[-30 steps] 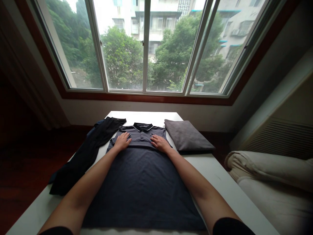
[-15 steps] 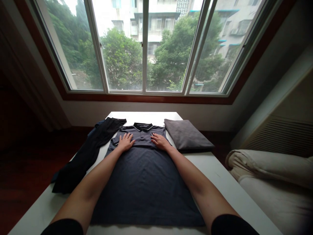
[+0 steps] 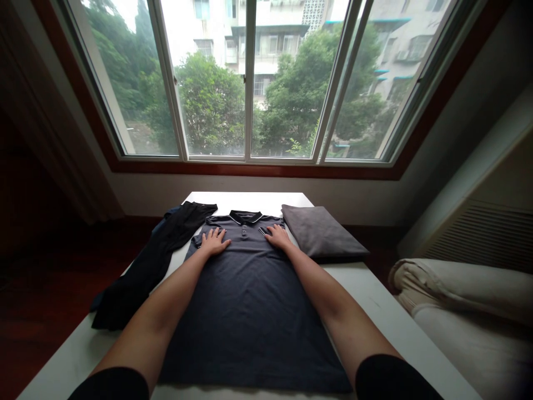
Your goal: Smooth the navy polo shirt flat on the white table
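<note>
A dark blue-grey polo shirt point(image 3: 250, 311) lies spread flat, its black collar with a white edge toward the window and its hem toward me. My left hand point(image 3: 215, 241) rests on the upper left chest of the shirt, fingers spread. On the upper right chest lies my right hand point(image 3: 278, 236), its fingers extended beside a small white-edged detail on the cloth. Neither hand grips anything. Both sleeves of the shirt are partly covered by my hands.
Black trousers point(image 3: 145, 266) lie along the left side of the white table point(image 3: 375, 300), over a blue garment. A folded grey cloth point(image 3: 322, 230) sits at the right. Beyond the right edge is a beige padded seat point(image 3: 466, 289). A window is ahead.
My right hand has slid slightly outward to the right, showing more of the white-edged detail. My left hand stays at about the same place on the shirt.
</note>
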`<control>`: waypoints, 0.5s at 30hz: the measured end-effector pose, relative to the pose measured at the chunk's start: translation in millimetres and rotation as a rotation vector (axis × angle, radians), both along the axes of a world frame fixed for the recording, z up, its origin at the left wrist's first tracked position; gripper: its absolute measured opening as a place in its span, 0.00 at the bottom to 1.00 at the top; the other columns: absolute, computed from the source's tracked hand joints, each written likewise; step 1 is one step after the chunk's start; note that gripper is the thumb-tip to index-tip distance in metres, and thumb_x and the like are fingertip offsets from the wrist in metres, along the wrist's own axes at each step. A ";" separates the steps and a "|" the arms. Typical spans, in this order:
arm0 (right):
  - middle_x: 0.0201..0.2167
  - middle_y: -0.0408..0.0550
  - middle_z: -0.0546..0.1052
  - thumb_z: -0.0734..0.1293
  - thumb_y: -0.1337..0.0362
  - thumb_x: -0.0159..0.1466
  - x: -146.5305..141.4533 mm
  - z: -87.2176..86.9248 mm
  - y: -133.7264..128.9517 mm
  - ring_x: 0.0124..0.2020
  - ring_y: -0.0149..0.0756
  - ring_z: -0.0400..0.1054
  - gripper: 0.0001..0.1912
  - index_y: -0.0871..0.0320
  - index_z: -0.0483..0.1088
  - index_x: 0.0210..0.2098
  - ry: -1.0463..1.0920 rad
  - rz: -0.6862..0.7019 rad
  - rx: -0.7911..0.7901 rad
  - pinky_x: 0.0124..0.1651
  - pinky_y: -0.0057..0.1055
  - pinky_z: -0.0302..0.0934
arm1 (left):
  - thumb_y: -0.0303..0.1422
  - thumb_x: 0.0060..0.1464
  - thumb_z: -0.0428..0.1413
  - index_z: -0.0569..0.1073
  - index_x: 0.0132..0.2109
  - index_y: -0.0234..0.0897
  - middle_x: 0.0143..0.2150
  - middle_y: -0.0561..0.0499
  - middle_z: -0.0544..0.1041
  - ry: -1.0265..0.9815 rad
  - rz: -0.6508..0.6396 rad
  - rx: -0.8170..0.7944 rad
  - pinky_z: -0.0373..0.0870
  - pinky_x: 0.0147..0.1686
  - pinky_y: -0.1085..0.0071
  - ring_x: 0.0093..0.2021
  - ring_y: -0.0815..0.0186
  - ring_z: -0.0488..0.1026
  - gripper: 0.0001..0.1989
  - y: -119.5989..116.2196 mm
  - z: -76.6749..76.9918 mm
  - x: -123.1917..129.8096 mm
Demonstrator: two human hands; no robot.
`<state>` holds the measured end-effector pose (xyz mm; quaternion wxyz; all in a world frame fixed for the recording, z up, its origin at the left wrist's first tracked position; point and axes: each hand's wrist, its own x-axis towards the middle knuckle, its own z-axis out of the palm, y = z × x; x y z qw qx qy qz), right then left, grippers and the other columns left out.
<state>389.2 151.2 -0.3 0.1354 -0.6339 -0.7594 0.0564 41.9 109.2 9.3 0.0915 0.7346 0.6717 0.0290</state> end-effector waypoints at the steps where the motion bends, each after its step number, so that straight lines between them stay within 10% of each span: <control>1: 0.73 0.56 0.63 0.65 0.47 0.71 1.2 3.5 2.8 0.74 0.53 0.55 0.31 0.51 0.68 0.69 -0.026 0.023 -0.036 0.73 0.49 0.49 | 0.62 0.66 0.40 0.52 0.79 0.45 0.81 0.42 0.43 0.001 -0.003 -0.002 0.38 0.71 0.33 0.80 0.41 0.39 0.43 0.6 0.8 0.5; 7: 0.69 0.52 0.70 0.55 0.52 0.76 13.1 20.1 19.0 0.71 0.49 0.59 0.27 0.48 0.68 0.69 -0.055 0.131 -0.124 0.72 0.49 0.50 | 0.61 0.67 0.39 0.53 0.79 0.46 0.81 0.42 0.44 0.003 0.015 0.014 0.38 0.71 0.34 0.80 0.41 0.38 0.42 1.2 1.8 4.4; 15: 0.76 0.55 0.57 0.65 0.46 0.70 10.9 12.5 14.2 0.76 0.54 0.48 0.36 0.50 0.61 0.74 -0.053 0.087 -0.138 0.74 0.50 0.44 | 0.60 0.68 0.39 0.55 0.78 0.46 0.81 0.44 0.46 -0.003 0.029 0.081 0.38 0.73 0.37 0.80 0.44 0.40 0.40 -4.2 -2.0 6.3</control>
